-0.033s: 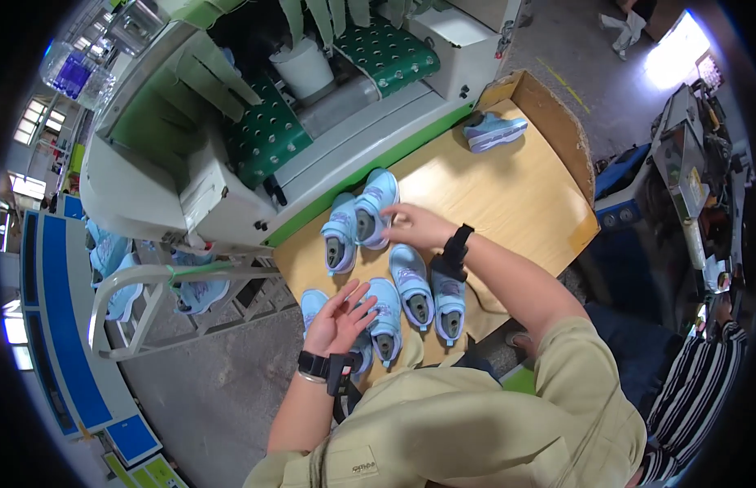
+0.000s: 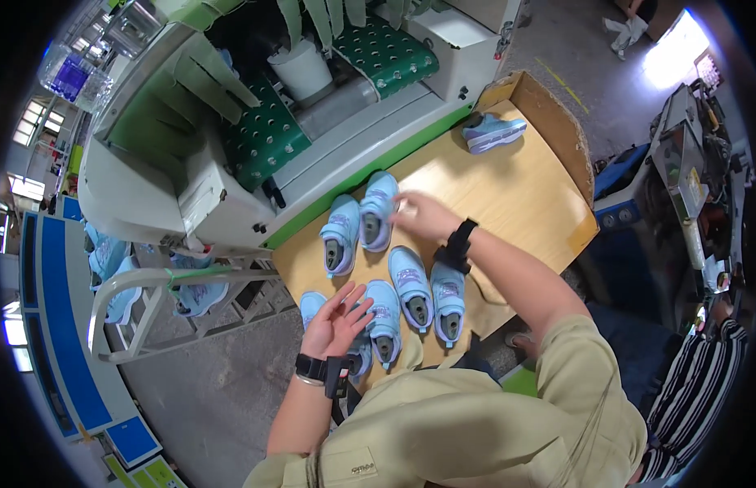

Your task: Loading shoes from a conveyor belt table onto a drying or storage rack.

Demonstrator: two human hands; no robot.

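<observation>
Light blue children's sneakers with purple marks and grey inserts inside stand on a wooden tabletop [image 2: 508, 187]. My right hand [image 2: 428, 218] is at the right side of a far sneaker [image 2: 379, 213]. Its slightly blurred fingers are apart, with the tips at the shoe's edge. Left of that shoe stands another sneaker [image 2: 340, 236]. My left hand [image 2: 331, 327] is open, palm up, over the nearer shoes and partly hides a sneaker [image 2: 311, 305]. Beside it are a sneaker [image 2: 384, 321], a middle sneaker [image 2: 410, 285] and a right-hand sneaker [image 2: 448, 301].
A lone sneaker [image 2: 493, 133] lies at the far right by a cardboard edge [image 2: 561, 130]. Beyond the table stands a machine with a green perforated belt [image 2: 386, 57] and hanging strips. A metal rack [image 2: 134, 281] on the left holds more sneakers. A person in stripes [image 2: 703, 382] is at right.
The far sneaker beside my right hand has shifted slightly right and turned straighter, leaving a wider gap to its neighbour. My right hand has moved a little right. My left hand stays almost still.
</observation>
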